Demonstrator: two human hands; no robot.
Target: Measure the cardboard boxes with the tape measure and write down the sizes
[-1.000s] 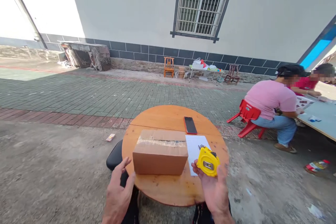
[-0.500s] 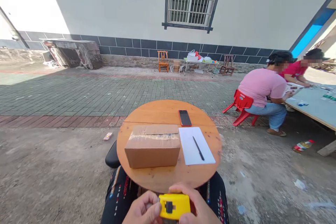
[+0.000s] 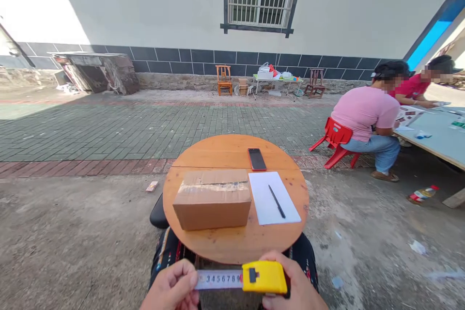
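Note:
A yellow tape measure (image 3: 267,277) is held in my right hand (image 3: 296,283), its fingers closed around the case. A short length of numbered blade (image 3: 221,279) reaches leftward out of it. My left hand (image 3: 176,285) pinches the blade's free end between thumb and fingers. Both hands are low in view, in front of the near edge of the round wooden table (image 3: 221,247). On that table a closed cardboard box (image 3: 214,201) sits left of a white sheet of paper (image 3: 263,201), and a black pen (image 3: 276,201) lies on the sheet.
A phone (image 3: 257,159) with a red edge lies behind the paper. To the right, a person in pink (image 3: 366,114) sits on a red chair (image 3: 337,135) at a long table (image 3: 446,131), with another person in red beyond. A bottle (image 3: 423,194) lies on the ground there.
My hands have moved apart, drawing the blade out of the tape measure. The case has shifted right and my left hand left. The view has tilted slightly.

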